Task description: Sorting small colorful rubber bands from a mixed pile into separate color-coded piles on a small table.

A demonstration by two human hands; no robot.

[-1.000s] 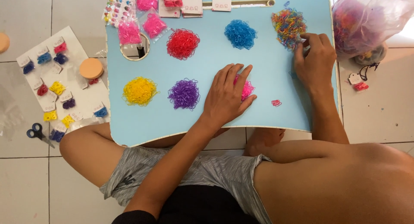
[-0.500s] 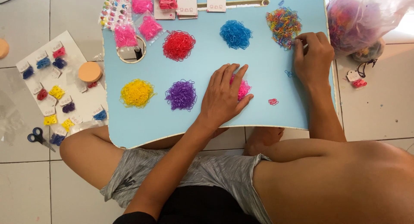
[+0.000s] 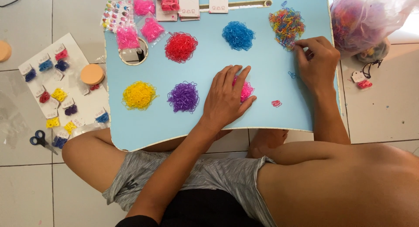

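A light blue lap table [image 3: 270,118] rests across my legs. On it lie sorted heaps of tiny elastic bands: red [image 3: 180,46], blue [image 3: 238,35], yellow [image 3: 139,95], purple [image 3: 183,97] and a pink heap [image 3: 246,90]. My left hand [image 3: 226,98] lies flat with spread fingers over the pink heap. My right hand [image 3: 317,63] pinches with thumb and fingers at the lower edge of the mixed multicoloured heap [image 3: 286,24]. A few loose pink bands [image 3: 276,103] and one blue band [image 3: 291,74] lie near it.
Small packets of pink bands [image 3: 139,22] and cards sit at the table's far edge beside a round cup hole [image 3: 133,54]. On the floor lie a white card with small band bunches [image 3: 56,96], an orange lid [image 3: 92,73], scissors [image 3: 40,139] and a plastic bag of mixed bands [image 3: 366,17].
My right hand shifted slightly along the edge of the mixed heap. My left hand stays on the pink heap.
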